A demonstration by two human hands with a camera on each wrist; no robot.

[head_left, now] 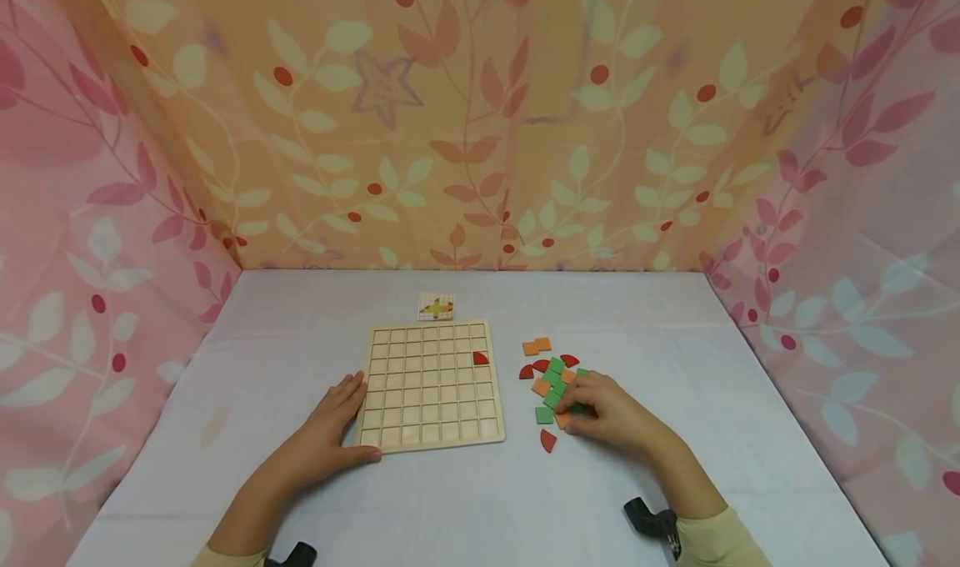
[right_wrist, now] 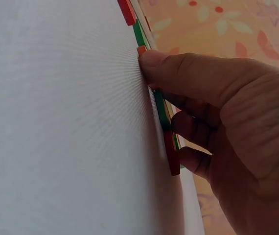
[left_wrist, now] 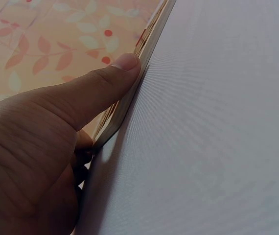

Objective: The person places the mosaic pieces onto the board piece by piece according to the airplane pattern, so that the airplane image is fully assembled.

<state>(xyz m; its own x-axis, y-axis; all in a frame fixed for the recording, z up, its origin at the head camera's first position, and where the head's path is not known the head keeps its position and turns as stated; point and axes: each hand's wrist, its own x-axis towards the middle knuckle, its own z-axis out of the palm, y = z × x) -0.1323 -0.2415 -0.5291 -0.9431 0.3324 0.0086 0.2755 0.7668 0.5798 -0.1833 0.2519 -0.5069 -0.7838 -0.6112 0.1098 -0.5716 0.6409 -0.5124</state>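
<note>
A wooden grid board (head_left: 431,448) lies on the table with one red quarter-circle tile (head_left: 481,358) in a cell near its upper right. My left hand (head_left: 330,429) rests at its left side, fingers along that edge and thumb (left_wrist: 127,62) on the near edge at the corner. Right of the board, a loose pile of green square tiles (head_left: 543,416), orange square tiles (head_left: 541,387) and red quarter-circle tiles (head_left: 548,441) lies under my right hand (head_left: 611,413). Its thumb and curled forefinger pinch an orange square tile (head_left: 562,421) at the pile's near side; the other fingers partly hide the pile.
A small picture card (head_left: 437,307) with a coloured pattern lies just beyond the board's far edge. Two orange tiles (head_left: 536,346) sit apart at the pile's far side. Patterned curtains (head_left: 480,133) enclose the white table (head_left: 285,317) at the back and both sides.
</note>
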